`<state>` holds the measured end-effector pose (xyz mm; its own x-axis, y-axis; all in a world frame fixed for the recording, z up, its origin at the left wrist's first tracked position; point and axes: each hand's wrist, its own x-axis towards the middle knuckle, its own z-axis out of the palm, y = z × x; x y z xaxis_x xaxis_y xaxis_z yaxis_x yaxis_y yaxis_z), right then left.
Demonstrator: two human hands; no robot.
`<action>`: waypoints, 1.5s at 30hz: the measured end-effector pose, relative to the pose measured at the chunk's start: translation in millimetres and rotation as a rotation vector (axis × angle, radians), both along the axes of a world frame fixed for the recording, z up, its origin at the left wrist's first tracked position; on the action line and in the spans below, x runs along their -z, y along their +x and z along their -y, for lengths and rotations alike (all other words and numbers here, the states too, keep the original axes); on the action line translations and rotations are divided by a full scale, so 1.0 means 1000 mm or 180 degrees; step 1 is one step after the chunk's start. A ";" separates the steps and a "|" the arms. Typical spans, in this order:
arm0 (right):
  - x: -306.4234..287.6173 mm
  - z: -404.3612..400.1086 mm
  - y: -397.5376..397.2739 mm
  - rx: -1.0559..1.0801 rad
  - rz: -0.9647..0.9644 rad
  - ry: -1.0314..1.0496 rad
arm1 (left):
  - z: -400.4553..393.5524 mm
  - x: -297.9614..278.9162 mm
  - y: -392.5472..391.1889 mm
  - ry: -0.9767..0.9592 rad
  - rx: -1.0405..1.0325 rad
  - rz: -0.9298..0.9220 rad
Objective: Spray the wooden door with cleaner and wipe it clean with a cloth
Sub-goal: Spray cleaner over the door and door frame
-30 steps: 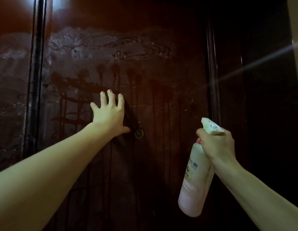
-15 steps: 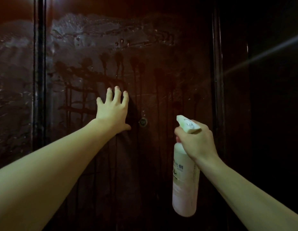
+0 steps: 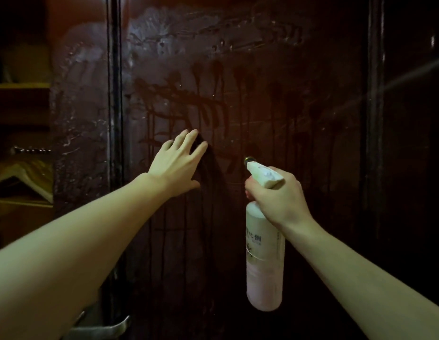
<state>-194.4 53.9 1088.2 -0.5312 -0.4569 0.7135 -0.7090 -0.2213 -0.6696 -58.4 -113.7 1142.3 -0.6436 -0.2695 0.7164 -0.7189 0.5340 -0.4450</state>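
Note:
The dark wooden door (image 3: 275, 106) fills the view, with a whitish film across its top and dark drip streaks running down the middle. My left hand (image 3: 176, 165) lies flat on the door with straight, spread fingers. A dark shape (image 3: 213, 173) sits under and to the right of that hand; I cannot tell whether it is a cloth or a shadow. My right hand (image 3: 279, 195) grips the neck of a white and pink spray bottle (image 3: 265, 261). The bottle hangs upright, its nozzle pointing up-left at the door, close to the surface.
A metal door handle (image 3: 103, 327) shows at the bottom left. A black vertical strip (image 3: 114, 94) runs down the door's left side and a dark moulding (image 3: 374, 119) down its right. Dim wooden shelves (image 3: 22, 87) with objects stand at the far left.
My right hand has carried the spray bottle left, toward the middle of the door. My left hand stays flat on the door, its fingers now angled more to the right.

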 end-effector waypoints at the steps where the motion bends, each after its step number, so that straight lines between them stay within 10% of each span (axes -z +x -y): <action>1: 0.001 0.004 0.004 -0.0067 0.0023 -0.0018 | 0.003 0.002 0.006 -0.0002 -0.0050 -0.0011; 26: -0.011 0.108 0.113 -0.1071 -0.0151 -0.0042 | 0.068 0.033 0.122 0.1498 -0.0279 -0.2125; 45: -0.040 0.153 0.185 -0.1492 -0.0410 -0.0165 | 0.093 0.021 0.166 0.1462 -0.0059 -0.1885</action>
<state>-9.2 -99.5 1127.8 -0.1826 -0.5878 0.7881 -0.6013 -0.5674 -0.5626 107.3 -206.5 1121.7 -0.1777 -0.6320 0.7543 -0.7796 0.5582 0.2840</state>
